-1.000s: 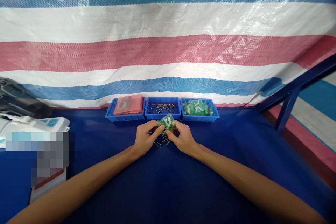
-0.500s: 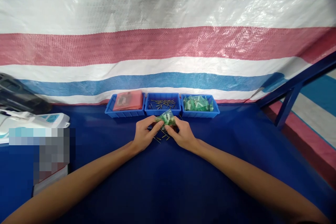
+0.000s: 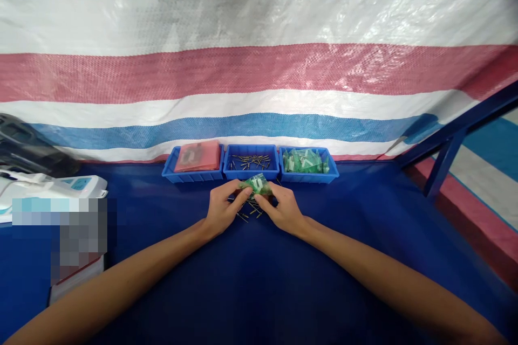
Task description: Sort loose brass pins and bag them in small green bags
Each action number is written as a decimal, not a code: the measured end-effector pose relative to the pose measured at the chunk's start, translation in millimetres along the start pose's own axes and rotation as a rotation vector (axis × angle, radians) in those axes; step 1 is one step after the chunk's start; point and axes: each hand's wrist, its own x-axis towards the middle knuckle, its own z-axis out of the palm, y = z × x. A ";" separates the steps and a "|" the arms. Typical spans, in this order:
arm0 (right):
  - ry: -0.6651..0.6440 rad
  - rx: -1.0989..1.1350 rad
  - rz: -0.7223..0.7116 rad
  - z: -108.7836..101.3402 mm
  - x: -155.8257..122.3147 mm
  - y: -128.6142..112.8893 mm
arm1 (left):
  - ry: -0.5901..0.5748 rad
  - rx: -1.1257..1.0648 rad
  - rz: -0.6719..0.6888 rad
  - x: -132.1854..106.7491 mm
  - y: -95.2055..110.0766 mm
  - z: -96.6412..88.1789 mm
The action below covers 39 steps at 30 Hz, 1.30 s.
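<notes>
Between my two hands is a small clear plastic bag point(image 3: 258, 182) with something green and white inside. My left hand point(image 3: 222, 206) is closed on its left side, thumb on top. The other side is pinched by my right hand point(image 3: 285, 209), its thumb also on the near face. Under and just in front of the hands, several thin brass-coloured pins point(image 3: 254, 209) lie loose on the dark blue table point(image 3: 251, 280); the hands hide some of them.
Behind the hands stand three blue bins in a row: one with pink bags point(image 3: 199, 156), one with loose metal pins point(image 3: 251, 161), one with green packets point(image 3: 305, 160). A white device point(image 3: 87, 186) sits at left. A blue metal frame point(image 3: 445, 164) rises at right.
Both hands keep their hold on the small bag, which has tilted very slightly. The rest of the scene only shifts a little with the camera.
</notes>
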 end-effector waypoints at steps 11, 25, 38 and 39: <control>-0.020 0.009 0.000 -1.5 0.3 -1.8 | 0.005 0.029 -0.002 1.8 1.4 0.6; 0.042 0.003 0.038 -1.7 1.8 0.7 | -0.073 -0.020 -0.040 1.9 2.9 -0.9; 0.065 0.077 0.037 -4.0 2.4 0.6 | -0.099 -0.038 -0.008 4.4 -1.3 2.2; 0.065 0.093 0.043 -4.5 2.6 -0.2 | -0.090 -0.035 0.001 4.3 -0.5 1.8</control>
